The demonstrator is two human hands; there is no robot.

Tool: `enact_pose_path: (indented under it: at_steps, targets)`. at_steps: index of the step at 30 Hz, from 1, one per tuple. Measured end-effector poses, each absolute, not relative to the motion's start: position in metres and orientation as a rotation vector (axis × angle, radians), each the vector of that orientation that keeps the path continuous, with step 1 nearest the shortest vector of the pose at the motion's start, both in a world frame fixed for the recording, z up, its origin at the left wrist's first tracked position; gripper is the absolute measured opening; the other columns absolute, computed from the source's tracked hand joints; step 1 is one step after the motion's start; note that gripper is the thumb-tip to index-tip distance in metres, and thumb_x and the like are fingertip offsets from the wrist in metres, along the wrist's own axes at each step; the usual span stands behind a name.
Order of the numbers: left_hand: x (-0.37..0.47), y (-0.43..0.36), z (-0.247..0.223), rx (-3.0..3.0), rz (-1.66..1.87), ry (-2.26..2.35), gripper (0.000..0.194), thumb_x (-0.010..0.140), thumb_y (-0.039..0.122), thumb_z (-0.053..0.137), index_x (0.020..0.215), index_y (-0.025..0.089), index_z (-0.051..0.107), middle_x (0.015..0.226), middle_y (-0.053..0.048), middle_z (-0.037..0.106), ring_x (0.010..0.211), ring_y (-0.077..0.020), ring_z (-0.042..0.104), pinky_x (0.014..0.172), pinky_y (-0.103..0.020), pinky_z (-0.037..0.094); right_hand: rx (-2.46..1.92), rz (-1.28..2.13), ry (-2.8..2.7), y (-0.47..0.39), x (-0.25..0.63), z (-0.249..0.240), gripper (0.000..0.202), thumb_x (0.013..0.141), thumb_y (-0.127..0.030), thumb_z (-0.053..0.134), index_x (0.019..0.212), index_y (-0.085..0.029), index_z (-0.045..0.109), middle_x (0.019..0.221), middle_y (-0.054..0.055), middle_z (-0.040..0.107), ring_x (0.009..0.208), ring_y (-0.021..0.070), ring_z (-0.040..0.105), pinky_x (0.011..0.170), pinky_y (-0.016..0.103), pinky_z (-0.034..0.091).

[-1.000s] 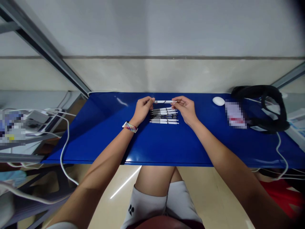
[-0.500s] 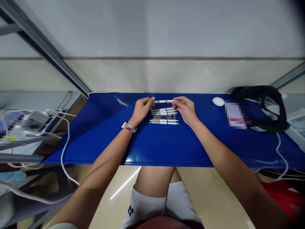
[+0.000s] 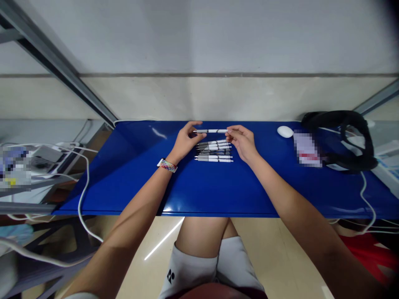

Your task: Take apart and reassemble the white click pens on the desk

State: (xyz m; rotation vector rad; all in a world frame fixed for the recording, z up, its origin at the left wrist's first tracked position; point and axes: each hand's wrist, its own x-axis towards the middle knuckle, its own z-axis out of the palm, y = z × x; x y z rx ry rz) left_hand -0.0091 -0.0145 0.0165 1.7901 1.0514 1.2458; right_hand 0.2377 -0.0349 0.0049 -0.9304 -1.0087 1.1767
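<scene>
A white and grey pen point(image 3: 212, 131) lies crosswise between my hands, its tip toward the left. My right hand point(image 3: 242, 140) pinches its right end between thumb and fingers. My left hand point(image 3: 186, 139) is open around the tip, thumb and fingers spread apart on either side of it. Just below, several similar pens point(image 3: 215, 158) lie side by side on the blue table point(image 3: 199, 191), tips to the left. The upper ones in this group sit close together and slightly slanted.
On the right of the table are a white oval object point(image 3: 284, 132), a blurred pale packet point(image 3: 307, 148) and a black strapped headset point(image 3: 369, 141). White cables point(image 3: 84, 187) hang at the left. A wall stands behind.
My left hand has opened, its thumb and fingers parting from the pen and uncovering the grey tip end. My right hand keeps its hold on the other end.
</scene>
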Motion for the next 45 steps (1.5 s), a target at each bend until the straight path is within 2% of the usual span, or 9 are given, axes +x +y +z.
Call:
enact_pose_path:
  at_steps: [2, 5, 10, 14, 16, 21, 28, 34, 45]
  targets:
    - [-0.01, -0.014, 0.017, 1.784, 1.249, 1.058, 0.032, 0.09, 0.049, 0.083, 0.106, 0.022, 0.078, 0.084, -0.003, 0.074, 0.079, -0.0185, 0.065, 0.079, -0.032, 0.049, -0.955, 1.173, -0.996, -0.035, 0.238, 0.005, 0.018, 0.077, -0.036, 0.089, 0.088, -0.025, 0.079, 0.08, 0.001, 0.073, 0.072, 0.0155, 0.065, 0.073, 0.033, 0.057]
    - [-0.011, -0.014, 0.017, 1.755, 1.232, 1.112, 0.046, 0.103, 0.058, 0.062, 0.084, 0.019, 0.077, 0.079, -0.006, 0.074, 0.079, -0.0197, 0.066, 0.08, -0.034, 0.05, -0.983, 1.182, -0.993, -0.035, 0.238, 0.006, 0.019, 0.077, -0.036, 0.089, 0.089, -0.025, 0.079, 0.08, 0.001, 0.072, 0.073, 0.0156, 0.065, 0.074, 0.033, 0.058]
    - [-0.013, -0.012, 0.017, 1.765, 1.229, 1.079, 0.032, 0.087, 0.048, 0.085, 0.104, 0.022, 0.079, 0.079, -0.002, 0.072, 0.073, -0.0167, 0.062, 0.073, -0.03, 0.047, -0.973, 1.176, -0.981, -0.033, 0.239, 0.004, 0.021, 0.077, -0.037, 0.09, 0.089, -0.025, 0.078, 0.08, 0.001, 0.072, 0.072, 0.0153, 0.065, 0.074, 0.033, 0.057]
    - [-0.015, -0.01, 0.016, 1.758, 1.23, 1.151, 0.054, 0.101, 0.062, 0.064, 0.068, 0.02, 0.071, 0.063, -0.003, 0.063, 0.061, -0.0152, 0.054, 0.065, -0.031, 0.042, -0.94, 1.171, -0.997, -0.033, 0.241, 0.002, 0.02, 0.077, -0.036, 0.089, 0.092, -0.026, 0.08, 0.082, 0.001, 0.074, 0.074, 0.0157, 0.066, 0.075, 0.033, 0.057]
    - [-0.016, -0.008, 0.015, 1.737, 1.247, 1.18, 0.06, 0.101, 0.064, 0.063, 0.062, 0.02, 0.067, 0.059, -0.002, 0.06, 0.059, -0.0147, 0.051, 0.063, -0.031, 0.041, -0.948, 1.174, -1.002, -0.033, 0.242, 0.002, 0.021, 0.078, -0.036, 0.089, 0.093, -0.026, 0.08, 0.083, 0.001, 0.074, 0.075, 0.0157, 0.067, 0.076, 0.033, 0.058]
    - [-0.017, -0.005, 0.011, 1.621, 1.343, 1.166, 0.028, 0.089, 0.048, 0.08, 0.085, 0.019, 0.081, 0.08, -0.004, 0.075, 0.073, -0.0159, 0.061, 0.072, -0.03, 0.047, -0.971, 1.2, -0.932, -0.03, 0.245, 0.003, 0.017, 0.077, -0.034, 0.086, 0.089, -0.025, 0.079, 0.081, 0.002, 0.073, 0.076, 0.0162, 0.067, 0.077, 0.033, 0.057]
    - [-0.019, -0.002, 0.009, 1.502, 1.391, 1.172, 0.024, 0.084, 0.038, 0.08, 0.098, 0.02, 0.085, 0.092, -0.007, 0.08, 0.086, -0.0196, 0.068, 0.081, -0.032, 0.052, -0.999, 1.151, -0.848, -0.026, 0.25, 0.002, 0.014, 0.076, -0.031, 0.084, 0.085, -0.024, 0.076, 0.076, 0.002, 0.07, 0.071, 0.0153, 0.063, 0.072, 0.032, 0.055]
    - [-0.02, 0.001, 0.006, 1.483, 1.374, 1.157, 0.021, 0.085, 0.04, 0.075, 0.086, 0.02, 0.081, 0.086, -0.006, 0.077, 0.085, -0.0199, 0.068, 0.08, -0.032, 0.052, -1.047, 1.118, -0.868, -0.026, 0.251, 0.001, 0.018, 0.076, -0.036, 0.084, 0.086, -0.023, 0.075, 0.076, 0.001, 0.069, 0.069, 0.0146, 0.063, 0.07, 0.031, 0.055]
    - [-0.019, -0.002, 0.011, 1.531, 1.382, 1.181, 0.046, 0.09, 0.062, 0.074, 0.069, 0.021, 0.074, 0.072, -0.005, 0.071, 0.069, -0.0169, 0.06, 0.07, -0.031, 0.049, -1.065, 1.081, -0.775, -0.024, 0.256, 0.006, 0.009, 0.072, -0.028, 0.077, 0.08, -0.023, 0.076, 0.068, 0.0, 0.067, 0.063, 0.0136, 0.059, 0.061, 0.028, 0.051]
